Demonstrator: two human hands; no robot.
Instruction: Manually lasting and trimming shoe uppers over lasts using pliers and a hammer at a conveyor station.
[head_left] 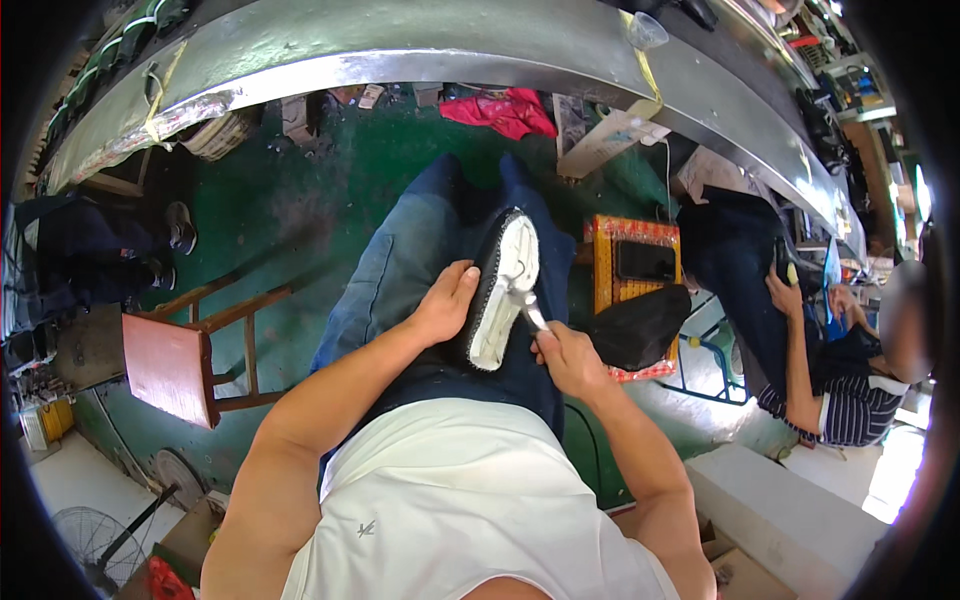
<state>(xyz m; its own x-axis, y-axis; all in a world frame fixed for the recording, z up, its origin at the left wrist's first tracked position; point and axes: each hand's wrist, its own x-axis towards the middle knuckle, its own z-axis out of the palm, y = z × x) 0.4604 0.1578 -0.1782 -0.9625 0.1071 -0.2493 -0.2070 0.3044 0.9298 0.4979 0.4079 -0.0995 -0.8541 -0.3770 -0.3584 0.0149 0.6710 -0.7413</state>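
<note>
A black shoe (487, 330) lies sole up across my lap, its toe end pointing away from me. Its underside is whitish, with a puckered black edge folded around it. My left hand (447, 303) is wrapped against the shoe's left side and holds it steady on my thighs. In my right hand (573, 362) is a hammer (534, 312), gripped by the handle. The metal head rests on or just over the middle of the white underside; I cannot tell whether they touch.
A metal-edged workbench (380, 70) spans the far side. On my right, an orange woven seat (610, 285) carries a phone (645, 261) and a black cloth item (640, 328). A co-worker (840, 390) sits beyond. A wooden stool (165, 370) and fan (95, 550) stand left.
</note>
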